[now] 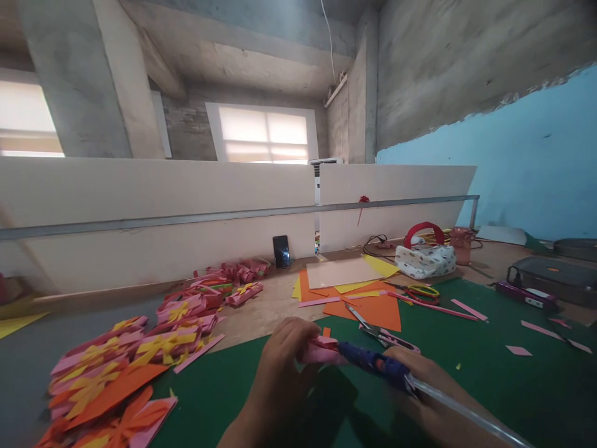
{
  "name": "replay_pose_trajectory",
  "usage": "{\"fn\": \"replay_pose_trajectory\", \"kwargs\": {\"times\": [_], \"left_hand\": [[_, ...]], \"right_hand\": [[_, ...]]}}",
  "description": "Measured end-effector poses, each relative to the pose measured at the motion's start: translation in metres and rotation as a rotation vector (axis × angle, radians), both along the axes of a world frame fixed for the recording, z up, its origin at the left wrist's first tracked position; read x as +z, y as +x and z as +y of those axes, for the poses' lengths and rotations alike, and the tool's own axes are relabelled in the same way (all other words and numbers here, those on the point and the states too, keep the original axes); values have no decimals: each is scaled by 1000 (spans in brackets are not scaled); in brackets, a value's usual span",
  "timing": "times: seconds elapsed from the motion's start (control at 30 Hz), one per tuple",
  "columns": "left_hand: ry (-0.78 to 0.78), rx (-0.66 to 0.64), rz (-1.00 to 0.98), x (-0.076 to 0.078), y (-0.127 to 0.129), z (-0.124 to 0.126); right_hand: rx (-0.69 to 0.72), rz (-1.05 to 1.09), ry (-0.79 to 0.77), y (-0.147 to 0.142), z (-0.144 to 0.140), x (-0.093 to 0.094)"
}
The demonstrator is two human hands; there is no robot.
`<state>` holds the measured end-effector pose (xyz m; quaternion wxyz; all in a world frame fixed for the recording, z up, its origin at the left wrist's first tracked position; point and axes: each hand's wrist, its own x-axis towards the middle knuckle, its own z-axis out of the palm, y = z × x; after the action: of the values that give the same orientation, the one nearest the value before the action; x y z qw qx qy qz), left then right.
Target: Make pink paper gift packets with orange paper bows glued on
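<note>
My left hand [286, 354] is closed around a small folded pink paper piece [319, 353] above the green mat. In my right hand [415, 373] is a blue hot glue gun [373, 359], with a clear glue stick [466, 410] running out of its back. The gun's tip meets the right side of the pink piece; whether glue is coming out cannot be seen. Just beyond the gun lie scissors [380, 333] with pink handles. A small orange paper strip [327, 332] shows behind the pink piece.
Pink, yellow and orange paper flower pieces [163, 342] are heaped at left. Orange sheets [373, 311], red-and-yellow scissors [420, 291] and pink strips lie ahead. A phone [281, 251] leans on the partition [186, 255]. A patterned cloth pouch [426, 261] and a purple power strip [527, 295] are at right.
</note>
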<state>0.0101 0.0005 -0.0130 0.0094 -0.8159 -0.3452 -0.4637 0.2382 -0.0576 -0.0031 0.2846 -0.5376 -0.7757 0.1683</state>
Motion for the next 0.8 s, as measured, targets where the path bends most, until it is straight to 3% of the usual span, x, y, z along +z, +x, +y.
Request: {"fn": "replay_pose_trajectory", "kwargs": {"times": [0.23, 0.43, 0.57, 0.67, 0.8], "left_hand": [[4, 23, -30, 4, -2, -2], [-14, -14, -174, 7, 1, -7], [-48, -28, -271, 5, 4, -6], [-100, -20, -324, 5, 2, -7], [-195, -13, -435, 8, -2, -9]], "right_hand": [[-58, 52, 3, 32, -2, -8], [-281, -169, 177, 119, 47, -18], [-294, -390, 123, 166, 77, -14], [-318, -445, 151, 143, 77, 3], [-44, -285, 268, 39, 52, 36]]}}
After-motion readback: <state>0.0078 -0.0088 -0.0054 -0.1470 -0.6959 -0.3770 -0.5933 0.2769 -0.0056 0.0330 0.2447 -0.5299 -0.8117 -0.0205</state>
